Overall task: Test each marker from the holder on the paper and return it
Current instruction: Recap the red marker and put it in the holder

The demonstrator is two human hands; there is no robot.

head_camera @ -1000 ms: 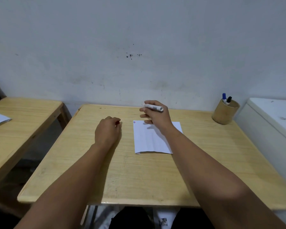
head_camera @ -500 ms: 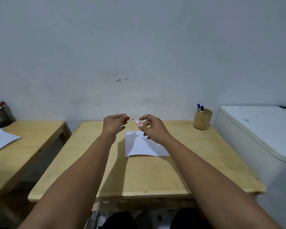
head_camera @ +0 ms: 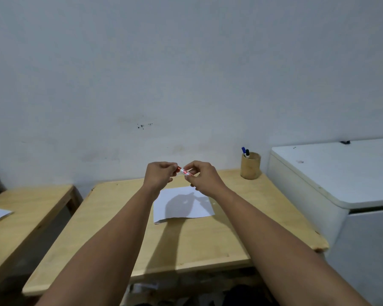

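Both hands pinched the red marker, left hand on its cap, right hand on the barrel, apparently recapping; next, the holder at two o'clock.

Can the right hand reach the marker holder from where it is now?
Probably yes: the holder stands to the right of the right hand, with only bare table between. But this hand now holds the red marker.

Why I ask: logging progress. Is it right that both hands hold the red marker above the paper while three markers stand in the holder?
Not quite: the head view shows two markers in the holder, not three. Both hands, left and right, do hold the red marker above the paper.
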